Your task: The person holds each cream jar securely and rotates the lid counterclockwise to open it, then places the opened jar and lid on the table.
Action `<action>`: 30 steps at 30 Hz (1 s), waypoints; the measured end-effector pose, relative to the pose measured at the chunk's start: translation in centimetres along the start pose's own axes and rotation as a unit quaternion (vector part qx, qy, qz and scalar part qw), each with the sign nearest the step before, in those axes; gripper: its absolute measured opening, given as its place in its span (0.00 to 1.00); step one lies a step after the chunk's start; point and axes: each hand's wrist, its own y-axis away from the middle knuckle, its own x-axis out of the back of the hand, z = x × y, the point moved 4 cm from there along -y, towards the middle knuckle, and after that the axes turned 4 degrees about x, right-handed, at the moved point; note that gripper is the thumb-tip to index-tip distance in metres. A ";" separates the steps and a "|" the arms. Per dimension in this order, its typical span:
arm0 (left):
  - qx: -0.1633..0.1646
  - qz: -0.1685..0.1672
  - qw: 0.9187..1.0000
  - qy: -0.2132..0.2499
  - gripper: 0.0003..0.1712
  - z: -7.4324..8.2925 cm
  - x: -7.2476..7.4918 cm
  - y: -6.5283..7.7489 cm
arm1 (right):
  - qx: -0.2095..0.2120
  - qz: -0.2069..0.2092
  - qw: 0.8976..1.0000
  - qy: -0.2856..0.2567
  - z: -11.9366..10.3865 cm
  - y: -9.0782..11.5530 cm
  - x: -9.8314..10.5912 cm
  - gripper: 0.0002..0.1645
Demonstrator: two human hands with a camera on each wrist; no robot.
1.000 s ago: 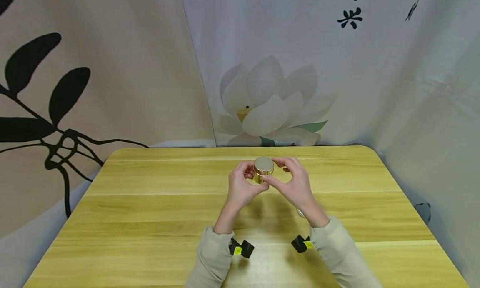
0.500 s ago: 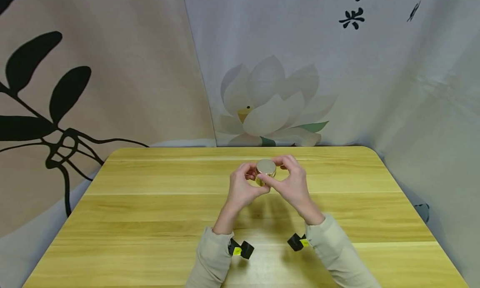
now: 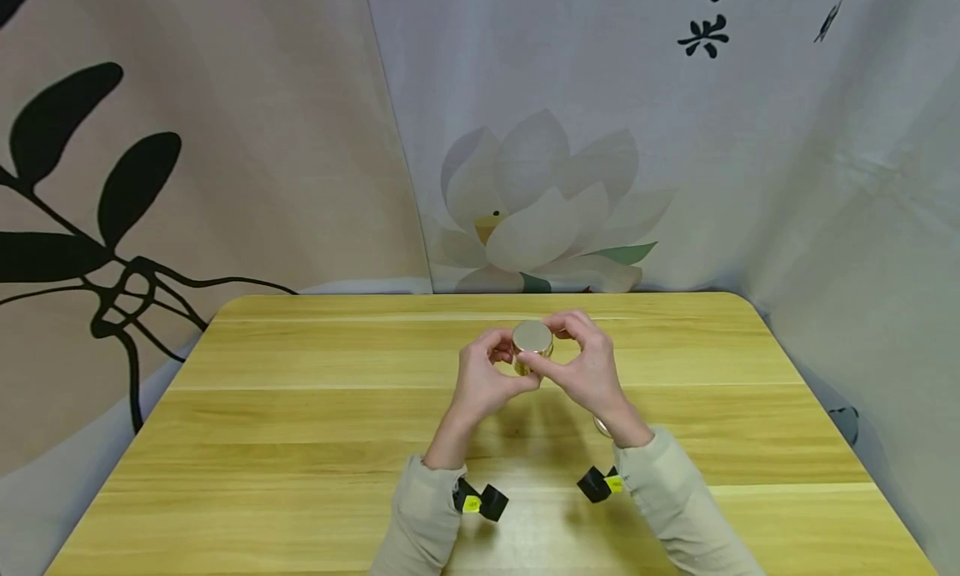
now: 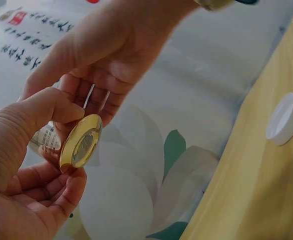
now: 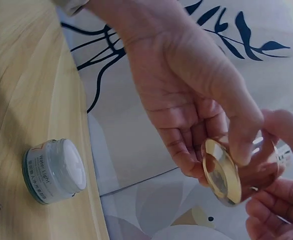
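Note:
Between both hands a gold cosmetic jar (image 3: 532,337) is held above the table, its flat grey top facing up. My left hand (image 3: 486,366) grips the jar's lower part. In the left wrist view its thumb and fingers pinch the flared gold underside (image 4: 85,142), whose middle is recessed. My right hand (image 3: 585,366) pinches the upper part, thumb at the front and fingers at the back. Small print shows on the jar's side (image 4: 47,138) in the left wrist view, partly covered by fingers. Whether the top is separate or one piece with the gold part, I cannot tell.
A glass jar (image 5: 51,172) of white cream, labelled "Water Light", stands without a lid on the wooden table (image 3: 300,443). A white screw cap (image 4: 285,119) lies on the table; a sliver of something pale (image 3: 602,427) shows beside the right wrist. Printed curtains (image 3: 547,209) hang behind.
Compared with a second ago, both hands and the gold jar have shifted slightly right and toward me. The right forearm has moved a little left. Over the last half second almost nothing differs.

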 end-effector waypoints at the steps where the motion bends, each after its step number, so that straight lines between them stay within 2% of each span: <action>1: 0.003 -0.005 1.000 0.006 0.21 0.0 0.0 0.0 | 0.002 -0.008 1.000 -0.004 0.1 0.0 0.0 0.22; 8: 0.007 -0.019 1.000 0.023 0.23 0.0 0.1 0.2 | -0.020 -0.056 0.998 -0.026 2.6 0.5 -0.6 0.25; 13: 0.002 -0.010 1.000 0.005 0.22 0.0 0.0 0.1 | -0.063 -0.031 0.997 -0.013 2.7 0.9 -0.8 0.29; 16: -0.006 -0.007 1.000 0.000 0.21 0.0 0.0 0.1 | -0.074 -0.012 0.997 -0.006 2.5 0.9 -0.9 0.27; 17: -0.009 -0.007 1.000 0.000 0.21 0.0 0.0 0.2 | -0.068 -0.009 0.998 -0.005 2.5 0.9 -0.9 0.26; 19: -0.006 -0.011 1.000 0.001 0.20 1.1 0.2 0.4 | -0.059 -0.016 0.998 -0.013 1.5 0.6 -0.6 0.23; 24: 0.003 -0.029 1.000 0.003 0.20 4.0 0.9 0.9 | -0.009 -0.074 0.996 -0.056 1.8 0.3 -0.3 0.23; 27: -0.001 -0.035 0.999 0.003 0.21 4.1 0.9 0.9 | 0.018 -0.104 0.991 -0.081 3.0 0.4 -0.4 0.25; 30: -0.002 -0.037 0.999 0.003 0.20 4.1 0.8 0.9 | 0.015 -0.112 0.990 -0.084 3.1 0.5 -0.4 0.27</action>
